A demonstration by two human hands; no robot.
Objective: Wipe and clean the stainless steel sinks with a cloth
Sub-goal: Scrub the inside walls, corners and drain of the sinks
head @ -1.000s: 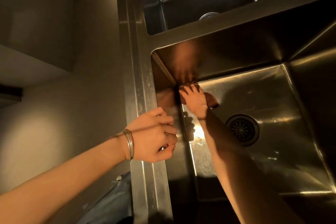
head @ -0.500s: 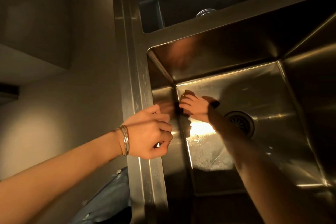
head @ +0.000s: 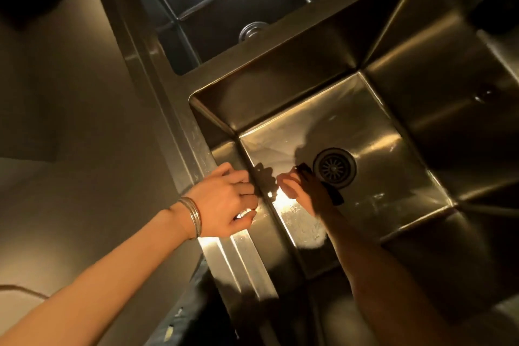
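Right hand [head: 306, 191] in near sink [head: 393, 132], fingers curled on dark cloth [head: 334, 195], presses it to floor beside drain [head: 334, 167]. Left hand [head: 227, 201] at rim [head: 196, 146], fingers curled; cannot tell if gripping.

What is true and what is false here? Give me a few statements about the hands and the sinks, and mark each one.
1. The right hand holds a dark cloth inside the near sink. True.
2. The cloth covers the drain. False: it lies just beside the drain.
3. The bangles are on the right wrist. False: they are on the left wrist.
4. The left hand is at the near sink's rim. True.
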